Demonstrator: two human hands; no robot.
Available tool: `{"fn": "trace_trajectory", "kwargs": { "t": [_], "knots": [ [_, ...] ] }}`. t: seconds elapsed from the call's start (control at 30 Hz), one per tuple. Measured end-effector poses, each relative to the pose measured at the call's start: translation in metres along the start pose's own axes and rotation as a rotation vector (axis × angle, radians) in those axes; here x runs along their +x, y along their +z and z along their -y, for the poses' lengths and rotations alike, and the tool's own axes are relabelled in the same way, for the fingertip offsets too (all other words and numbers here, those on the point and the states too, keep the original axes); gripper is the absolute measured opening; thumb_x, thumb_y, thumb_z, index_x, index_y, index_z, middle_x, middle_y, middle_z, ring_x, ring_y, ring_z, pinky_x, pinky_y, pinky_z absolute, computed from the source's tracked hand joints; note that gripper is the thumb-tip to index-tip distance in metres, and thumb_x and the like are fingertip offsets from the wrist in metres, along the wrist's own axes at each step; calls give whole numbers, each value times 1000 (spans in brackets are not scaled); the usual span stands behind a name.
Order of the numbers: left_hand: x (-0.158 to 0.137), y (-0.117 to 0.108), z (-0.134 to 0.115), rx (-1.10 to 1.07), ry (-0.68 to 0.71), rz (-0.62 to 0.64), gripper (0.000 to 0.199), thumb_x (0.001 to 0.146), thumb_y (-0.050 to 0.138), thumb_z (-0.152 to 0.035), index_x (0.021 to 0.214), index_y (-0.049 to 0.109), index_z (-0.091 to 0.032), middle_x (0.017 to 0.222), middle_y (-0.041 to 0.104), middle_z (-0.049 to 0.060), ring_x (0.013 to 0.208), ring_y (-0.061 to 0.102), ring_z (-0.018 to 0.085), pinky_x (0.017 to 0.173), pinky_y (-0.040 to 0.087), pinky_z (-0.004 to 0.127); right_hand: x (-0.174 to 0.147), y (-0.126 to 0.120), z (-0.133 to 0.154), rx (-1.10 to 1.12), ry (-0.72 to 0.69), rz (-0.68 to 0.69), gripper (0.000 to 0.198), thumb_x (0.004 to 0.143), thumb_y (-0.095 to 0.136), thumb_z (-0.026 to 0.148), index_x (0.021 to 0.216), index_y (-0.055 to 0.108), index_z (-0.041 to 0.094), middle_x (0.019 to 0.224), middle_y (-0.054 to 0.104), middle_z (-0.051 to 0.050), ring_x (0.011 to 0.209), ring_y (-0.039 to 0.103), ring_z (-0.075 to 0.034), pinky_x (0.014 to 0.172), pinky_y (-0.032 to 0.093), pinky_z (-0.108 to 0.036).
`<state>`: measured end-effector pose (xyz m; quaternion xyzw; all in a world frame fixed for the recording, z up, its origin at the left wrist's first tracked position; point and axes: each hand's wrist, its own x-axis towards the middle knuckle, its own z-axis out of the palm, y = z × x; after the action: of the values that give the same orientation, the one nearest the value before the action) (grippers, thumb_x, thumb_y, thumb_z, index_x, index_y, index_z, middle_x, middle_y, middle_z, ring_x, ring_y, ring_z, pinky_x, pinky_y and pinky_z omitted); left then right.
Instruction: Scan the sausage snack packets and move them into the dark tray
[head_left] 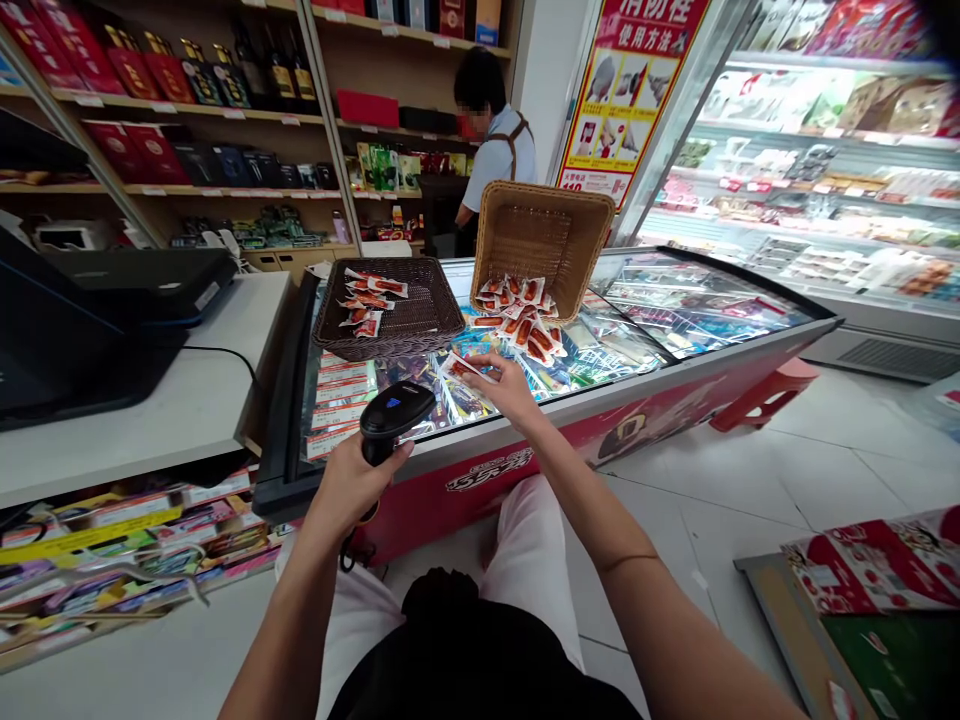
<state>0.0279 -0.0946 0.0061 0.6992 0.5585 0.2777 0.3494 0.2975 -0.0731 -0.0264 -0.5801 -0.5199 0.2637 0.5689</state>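
Observation:
My left hand [358, 482] is wrapped round the handle of a black barcode scanner [397, 405], its head tilted toward the right. In my right hand [510, 385] is a small packaged sausage [463, 368], held by the fingers just above the freezer's glass top. Beyond it, a dark brown wicker basket [420, 290] lies flat with several packaged sausages [367, 300] inside. A tan wicker basket [551, 225] is tipped on its side, and more packaged sausages [529, 325] spill from it onto the glass.
Red-and-white price labels [341, 405] line the left end of the chest freezer [637, 420]. A white counter [247, 320] with a black terminal stands left. Another person [502, 150] is behind the freezer. A red stool [765, 395] and boxes [885, 570] sit on the right floor.

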Motion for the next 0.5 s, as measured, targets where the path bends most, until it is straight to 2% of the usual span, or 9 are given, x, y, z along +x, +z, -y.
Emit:
{"fn": "trace_trajectory", "kwargs": {
  "t": [0.17,0.33,0.5],
  "knots": [
    [-3,2,-2,9,-15,-4,42,70,69,-62,69,58,-22,53,61,2,53,57,21,55,42,31,-3,0,0,10,-3,19,35,76,79,47,104,76,26,105,77,-4,99,70,-23,94,55,-38],
    [-4,2,-2,-1,-12,-7,42,72,69,-62,77,62,-21,56,62,2,53,57,21,54,43,31,-6,-1,-1,12,4,30,34,78,78,45,106,76,26,108,76,-4,100,71,-23,94,56,-38],
    [-1,4,-1,-25,-6,14,47,70,70,-65,81,62,-20,54,61,1,53,58,21,54,43,31,-4,1,-18,42,5,-11,32,80,75,40,107,72,25,109,76,-4,105,71,-23,99,55,-39]
  ]
}}
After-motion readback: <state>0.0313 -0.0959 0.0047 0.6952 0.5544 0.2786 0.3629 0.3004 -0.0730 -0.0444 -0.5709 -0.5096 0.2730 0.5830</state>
